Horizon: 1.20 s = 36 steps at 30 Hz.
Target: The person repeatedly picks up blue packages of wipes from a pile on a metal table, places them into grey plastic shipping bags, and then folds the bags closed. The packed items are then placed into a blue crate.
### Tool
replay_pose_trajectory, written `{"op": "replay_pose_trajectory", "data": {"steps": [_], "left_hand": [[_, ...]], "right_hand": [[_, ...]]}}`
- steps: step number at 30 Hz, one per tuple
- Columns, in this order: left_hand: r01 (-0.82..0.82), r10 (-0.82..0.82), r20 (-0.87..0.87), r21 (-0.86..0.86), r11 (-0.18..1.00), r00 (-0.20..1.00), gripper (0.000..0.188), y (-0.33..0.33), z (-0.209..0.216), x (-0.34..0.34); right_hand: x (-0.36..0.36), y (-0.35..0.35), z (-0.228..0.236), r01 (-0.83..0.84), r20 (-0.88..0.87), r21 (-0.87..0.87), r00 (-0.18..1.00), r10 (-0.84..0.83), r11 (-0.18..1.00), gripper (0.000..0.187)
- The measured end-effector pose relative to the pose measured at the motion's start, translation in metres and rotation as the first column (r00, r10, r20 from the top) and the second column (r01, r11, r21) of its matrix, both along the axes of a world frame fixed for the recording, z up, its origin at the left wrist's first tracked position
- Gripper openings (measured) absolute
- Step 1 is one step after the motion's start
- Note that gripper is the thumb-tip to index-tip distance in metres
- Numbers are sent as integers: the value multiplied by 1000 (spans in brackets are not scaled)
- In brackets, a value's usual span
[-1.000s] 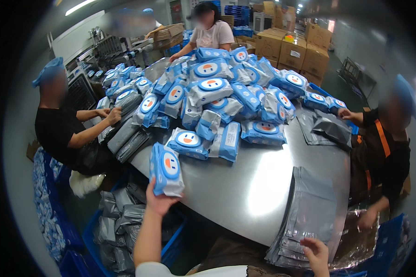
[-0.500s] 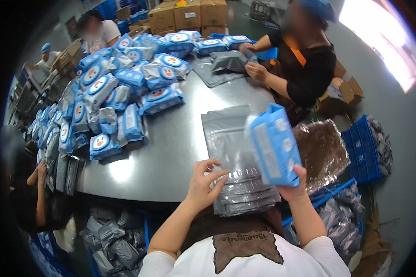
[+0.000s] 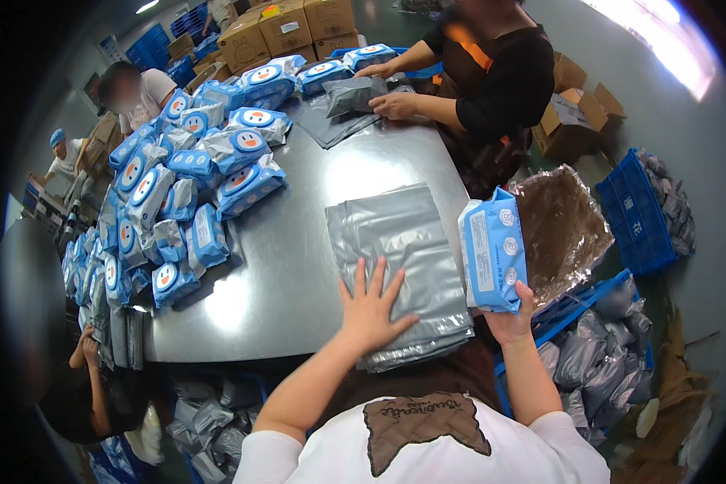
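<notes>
My left hand (image 3: 371, 310) lies flat with fingers spread on a stack of grey plastic mailing bags (image 3: 407, 242) at the table's near edge. In my right hand (image 3: 511, 317) is a blue and white pack of wipes (image 3: 494, 252), gripped at its lower end and held upright just right of the stack. Its printed side faces me. My right thumb shows at the pack's corner; the other fingers are partly hidden beneath it.
Many packs of wipes (image 3: 210, 173) are heaped on the steel table (image 3: 298, 298) at the left. Across it, a co-worker's hands (image 3: 394, 105) handle a grey bag. Blue crates (image 3: 639, 218) with filled grey bags and a foil-lined box (image 3: 569, 234) stand at the right.
My left hand has gone from hovering with curled fingers to resting flat on the bags, whose folded-up near ends now lie flat. The wipes pack has turned upright, and my view has shifted.
</notes>
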<state>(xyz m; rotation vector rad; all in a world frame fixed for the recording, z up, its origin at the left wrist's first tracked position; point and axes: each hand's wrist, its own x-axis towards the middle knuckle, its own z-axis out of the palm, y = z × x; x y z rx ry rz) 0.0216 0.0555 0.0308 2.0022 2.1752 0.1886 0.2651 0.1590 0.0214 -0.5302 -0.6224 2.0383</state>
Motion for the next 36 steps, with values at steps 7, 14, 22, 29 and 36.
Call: {"op": "replay_pose_trajectory", "data": {"steps": [7,14,22,29,36], "left_hand": [[-54,2,145,354,934,989,47,-46,-8,24],[-89,107,-27,373,924,994,48,-55,11,34],[32,-162,549,239,971,820,99,-39,37,7],[118,-276,465,339,933,841,98,-37,34,23],[150,-305,316,431,890,899,81,-44,11,36]], "right_hand": [[3,-7,-14,69,106,-69,992,-62,995,71],[40,-26,16,-136,11,10,991,136,991,82],[42,-60,65,-545,362,134,804,472,827,95],[29,-85,70,-578,842,526,457,-287,624,80],[-11,-109,47,-530,572,758,257,-779,381,80]]}}
